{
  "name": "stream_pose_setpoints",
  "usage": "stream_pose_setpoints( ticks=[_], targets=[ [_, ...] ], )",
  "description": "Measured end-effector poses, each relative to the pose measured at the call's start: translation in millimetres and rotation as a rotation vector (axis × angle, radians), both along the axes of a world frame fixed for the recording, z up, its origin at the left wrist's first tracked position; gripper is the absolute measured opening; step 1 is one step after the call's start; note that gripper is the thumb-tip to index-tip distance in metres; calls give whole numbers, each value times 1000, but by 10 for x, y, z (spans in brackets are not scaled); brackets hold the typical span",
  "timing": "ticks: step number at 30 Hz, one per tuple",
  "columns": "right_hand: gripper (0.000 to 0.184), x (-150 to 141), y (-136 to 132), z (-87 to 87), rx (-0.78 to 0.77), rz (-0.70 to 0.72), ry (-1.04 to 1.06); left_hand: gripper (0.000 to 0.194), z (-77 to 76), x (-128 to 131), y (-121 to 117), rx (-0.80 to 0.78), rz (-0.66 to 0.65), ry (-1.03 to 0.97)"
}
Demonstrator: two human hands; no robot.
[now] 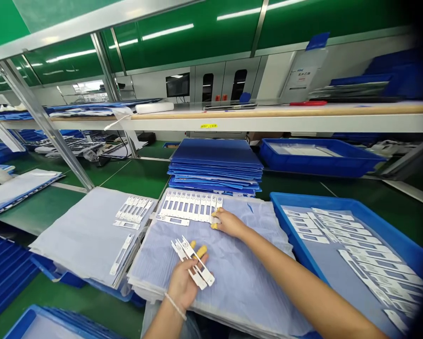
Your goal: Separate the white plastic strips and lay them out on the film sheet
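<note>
Left hand [188, 278]: fingers closed on two white frames [206, 275] slanting across its palm.
Right hand [229, 223]: 1 o'clock from the left, fingertips nearly together at the row's end; cannot tell whether they grip a piece.
Frame row [192, 206]: 12 o'clock from the left hand, side by side on the papered stack [232, 278].
Blue tray [384, 228]: 3 o'clock, bearing more frames.
Blue sheets [216, 153]: piled beyond the row, 12 o'clock.

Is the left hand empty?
No, the left hand holds slotted white strips above the pale sheet.
</note>
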State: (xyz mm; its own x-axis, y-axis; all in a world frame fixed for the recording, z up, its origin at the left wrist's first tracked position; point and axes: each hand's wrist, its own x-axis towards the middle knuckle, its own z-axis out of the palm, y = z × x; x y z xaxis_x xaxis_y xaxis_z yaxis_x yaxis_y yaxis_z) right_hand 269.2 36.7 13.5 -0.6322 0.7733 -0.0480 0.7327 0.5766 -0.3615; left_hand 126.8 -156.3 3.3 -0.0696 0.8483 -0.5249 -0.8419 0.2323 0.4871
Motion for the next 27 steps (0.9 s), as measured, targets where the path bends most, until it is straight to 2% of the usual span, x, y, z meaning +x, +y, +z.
stream_pose_setpoints(
  ticks=[9,16,27],
  targets=[
    [27,31,8,30,-3,-2,-62,70,-39,-2,-2,15,-10,-19],
    [38,18,53,-23,-13,-12,-57,75,-109,-13,1,24,0,-44],
    [39,34,43,-10,-22,-2,-25,76,-161,-17,29,22,-9,-42]
  ],
)
